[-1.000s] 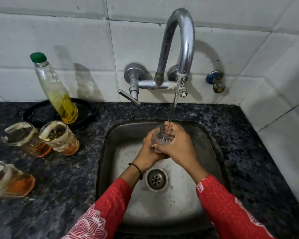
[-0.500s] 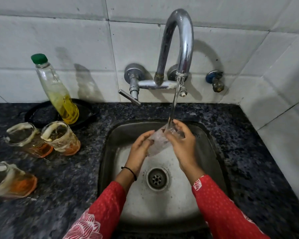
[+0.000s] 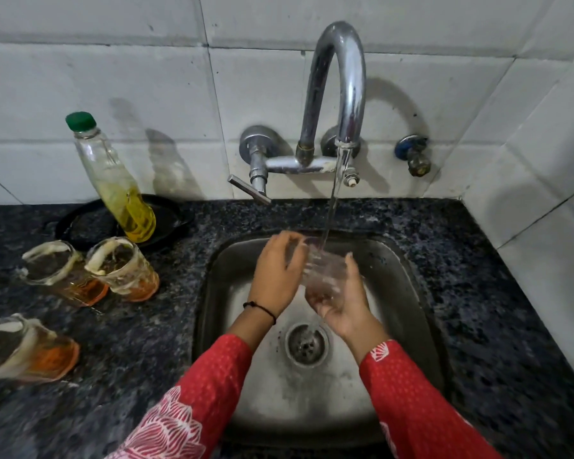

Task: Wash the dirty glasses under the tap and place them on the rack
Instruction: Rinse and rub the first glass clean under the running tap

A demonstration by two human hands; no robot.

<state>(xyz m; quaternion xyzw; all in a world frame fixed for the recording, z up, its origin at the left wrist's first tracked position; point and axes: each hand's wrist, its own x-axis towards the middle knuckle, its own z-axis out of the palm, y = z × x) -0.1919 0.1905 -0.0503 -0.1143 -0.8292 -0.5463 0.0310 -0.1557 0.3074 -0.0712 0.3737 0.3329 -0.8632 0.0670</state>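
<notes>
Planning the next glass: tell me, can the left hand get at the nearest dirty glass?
Probably yes. The left hand is open beside the rinsed glass, and bare counter separates it from the dirty glass.

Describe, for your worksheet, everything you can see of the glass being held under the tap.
The glass is a small clear tumbler, see-through and blurred by motion. It is tilted over the steel sink, mouth up towards the back, directly under the running stream from the chrome tap. The right hand cups it from below, while the left hand touches its left side with spread fingers. No residue is visible in it.
</notes>
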